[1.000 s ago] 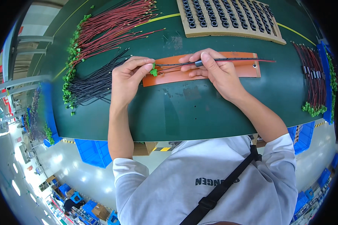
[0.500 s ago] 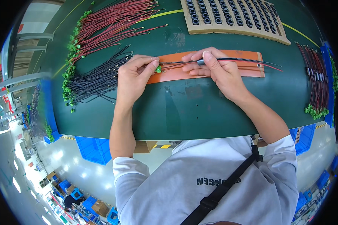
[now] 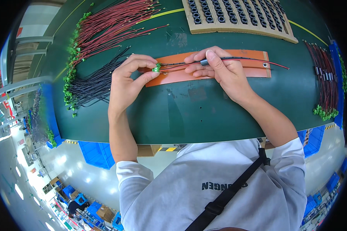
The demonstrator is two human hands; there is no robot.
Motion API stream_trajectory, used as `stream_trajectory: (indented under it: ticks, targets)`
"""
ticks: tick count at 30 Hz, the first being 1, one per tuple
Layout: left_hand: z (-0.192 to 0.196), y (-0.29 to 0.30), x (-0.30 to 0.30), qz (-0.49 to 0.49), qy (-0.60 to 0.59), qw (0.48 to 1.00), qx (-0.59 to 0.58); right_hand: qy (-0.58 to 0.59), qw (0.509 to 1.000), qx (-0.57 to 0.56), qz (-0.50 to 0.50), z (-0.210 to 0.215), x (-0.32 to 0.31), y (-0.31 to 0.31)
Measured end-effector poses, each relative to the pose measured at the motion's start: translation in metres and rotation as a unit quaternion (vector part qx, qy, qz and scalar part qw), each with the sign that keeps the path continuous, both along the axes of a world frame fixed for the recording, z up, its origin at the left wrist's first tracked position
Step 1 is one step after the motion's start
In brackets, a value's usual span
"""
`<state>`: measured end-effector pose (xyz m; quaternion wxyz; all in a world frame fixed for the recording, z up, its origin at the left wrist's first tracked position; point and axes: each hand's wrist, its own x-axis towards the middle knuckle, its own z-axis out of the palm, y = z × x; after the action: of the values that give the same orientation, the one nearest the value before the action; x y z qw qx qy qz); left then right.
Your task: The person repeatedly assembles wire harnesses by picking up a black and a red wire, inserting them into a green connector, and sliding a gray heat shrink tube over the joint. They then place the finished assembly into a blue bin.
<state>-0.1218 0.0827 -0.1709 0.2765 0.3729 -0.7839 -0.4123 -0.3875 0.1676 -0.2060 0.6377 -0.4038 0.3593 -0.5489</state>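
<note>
Between the thumb and fingers of my left hand (image 3: 126,81) is a small green connector (image 3: 156,69). A black wire and a red wire run from it to the right. My right hand (image 3: 229,75) is closed around these wires, pinching a dark grey cylindrical ferrite core (image 3: 204,62) through which they appear to pass. Beyond that hand, the loose ends of the black wire and red wire (image 3: 275,64) stick out to the right. Both hands are above an orange strip (image 3: 177,79) on the green table; my fingers hide part of the wires.
Red wires (image 3: 112,23) and black wires (image 3: 94,86) with green connectors lie at the left. A cardboard tray (image 3: 216,27) holds rows of dark ferrite cores at the back. Finished-looking wire bundles (image 3: 325,77) lie far right by a blue bin edge (image 3: 337,88).
My left hand has shifted left and turned, so the green connector shows more fully between thumb and fingers. My right hand has moved slightly left with the ferrite core.
</note>
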Motion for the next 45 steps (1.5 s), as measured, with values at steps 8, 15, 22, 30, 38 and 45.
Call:
stream_trajectory:
  ticks: [8,15,22,30,38,45]
  targets:
    - [0.006,0.002,-0.003,-0.026,-0.044,0.997,-0.050,0.013,1.000,-0.001,-0.008,0.000,0.001,0.000]
    - [0.001,0.002,-0.005,-0.054,-0.085,0.988,-0.120,0.037,0.999,-0.020,-0.013,-0.002,0.002,-0.001]
    - [-0.004,0.008,-0.012,0.028,-0.024,0.999,-0.014,0.034,0.999,-0.037,0.000,-0.011,0.000,-0.004]
    - [0.016,0.010,-0.017,-0.068,-0.107,0.930,-0.344,0.167,0.984,-0.054,0.037,-0.001,-0.005,-0.007]
    - [0.035,0.043,-0.067,-0.107,-0.235,0.765,-0.590,0.410,0.893,-0.185,-0.004,0.009,0.004,0.000]
    - [0.018,-0.008,-0.010,-0.015,-0.208,0.792,-0.574,0.381,0.908,-0.166,0.052,0.016,0.003,-0.001]
